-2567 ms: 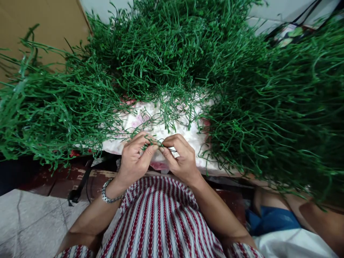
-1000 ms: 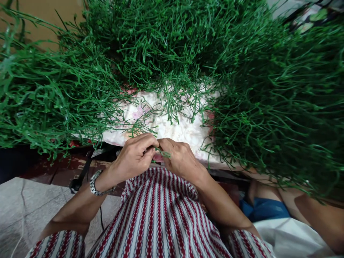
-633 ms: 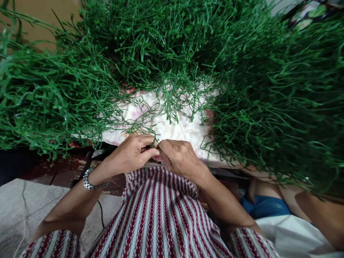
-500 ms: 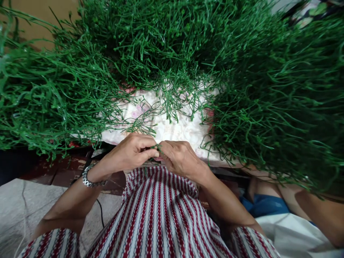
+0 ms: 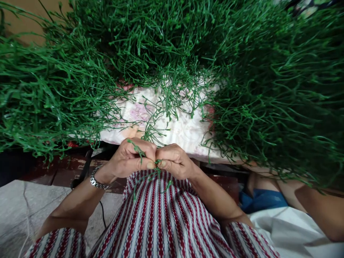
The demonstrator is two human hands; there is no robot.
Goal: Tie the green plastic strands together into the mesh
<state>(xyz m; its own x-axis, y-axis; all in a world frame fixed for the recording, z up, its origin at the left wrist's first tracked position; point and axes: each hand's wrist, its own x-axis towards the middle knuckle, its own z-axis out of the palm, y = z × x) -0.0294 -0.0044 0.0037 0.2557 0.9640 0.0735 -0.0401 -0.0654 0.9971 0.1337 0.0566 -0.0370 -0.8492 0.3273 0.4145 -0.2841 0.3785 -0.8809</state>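
Soft daylight, blurred warped edges

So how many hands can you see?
2. The left hand and the right hand meet at the middle, pinching a green sprig. Another person's hands may be hidden.

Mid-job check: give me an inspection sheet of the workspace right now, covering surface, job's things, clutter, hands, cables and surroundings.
Surface: pale floral cloth over a low support, its far part buried under green strands.
Job's things: small green sprig pinched between both hands, its ends dangling over the striped garment.
Clutter: large heaps of green plastic stems on three sides of the cloth.
Hands: left hand and right hand closed on the sprig, thumbs touching; metal bracelet on the left wrist.
Cables: black strap or cord running down to the floor at left.
Surroundings: grey tiled floor; another person's leg at right.
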